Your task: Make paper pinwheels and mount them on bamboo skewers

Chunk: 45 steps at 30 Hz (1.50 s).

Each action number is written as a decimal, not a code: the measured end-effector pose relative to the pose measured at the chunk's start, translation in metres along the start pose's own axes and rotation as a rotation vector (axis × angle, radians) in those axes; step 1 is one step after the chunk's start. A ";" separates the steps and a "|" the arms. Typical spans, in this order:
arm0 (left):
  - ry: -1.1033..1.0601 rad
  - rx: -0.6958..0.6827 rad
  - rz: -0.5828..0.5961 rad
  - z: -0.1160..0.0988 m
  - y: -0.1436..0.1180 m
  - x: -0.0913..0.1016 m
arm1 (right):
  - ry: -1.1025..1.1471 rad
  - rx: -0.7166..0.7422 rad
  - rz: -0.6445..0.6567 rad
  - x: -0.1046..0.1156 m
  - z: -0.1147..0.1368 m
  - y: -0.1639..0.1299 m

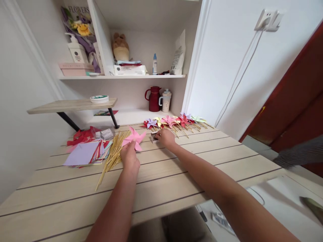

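Note:
My left hand (pixel 129 156) pinches the lower edge of a pink paper pinwheel head (pixel 135 137) and holds it over the wooden table (pixel 176 168). My right hand (pixel 165 137) reaches into a small open box (pixel 153 137) just right of the pinwheel; what its fingers hold is hidden. A loose bundle of bamboo sticks (pixel 113 154) lies immediately left of my left hand.
A pile of coloured paper squares (pixel 85 153) sits left of the sticks. A row of finished pinwheels on sticks (pixel 176 121) lies at the table's far edge. A red jug (pixel 153 98) and a cup (pixel 166 100) stand behind, under the shelves. A sleeve (pixel 300 154) shows at right.

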State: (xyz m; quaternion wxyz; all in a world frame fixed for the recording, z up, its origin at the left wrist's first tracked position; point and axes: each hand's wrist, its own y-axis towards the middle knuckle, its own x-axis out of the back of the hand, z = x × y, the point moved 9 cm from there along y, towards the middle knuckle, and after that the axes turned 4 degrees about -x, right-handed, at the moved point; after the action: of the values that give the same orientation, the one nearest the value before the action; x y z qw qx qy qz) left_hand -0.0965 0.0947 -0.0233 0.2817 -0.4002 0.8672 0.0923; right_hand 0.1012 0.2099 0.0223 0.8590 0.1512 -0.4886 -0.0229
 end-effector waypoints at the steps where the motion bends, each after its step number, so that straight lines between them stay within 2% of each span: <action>1: 0.000 0.007 -0.009 0.001 0.000 0.001 | -0.021 -0.009 0.014 -0.002 0.001 0.001; 9: -0.018 0.054 -0.045 0.005 -0.002 0.003 | -0.090 0.004 0.086 -0.008 0.006 0.001; 18: -0.030 0.070 -0.045 0.003 -0.004 0.002 | -0.047 0.041 0.094 -0.017 0.014 0.006; 30: 0.006 0.074 -0.019 0.003 -0.008 -0.001 | 0.128 0.010 0.076 0.003 -0.012 0.003; 36: 0.018 0.072 0.000 0.004 -0.007 -0.002 | 0.004 0.015 0.053 0.012 -0.006 0.005; 45: 0.007 0.078 0.009 0.006 -0.007 -0.002 | -0.224 0.044 0.132 -0.001 0.011 0.010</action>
State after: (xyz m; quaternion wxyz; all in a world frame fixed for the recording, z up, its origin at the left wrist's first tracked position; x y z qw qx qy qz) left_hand -0.0879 0.0936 -0.0264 0.2935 -0.3852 0.8729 0.0584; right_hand 0.0901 0.2167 0.0299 0.7952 0.1341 -0.5907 0.0276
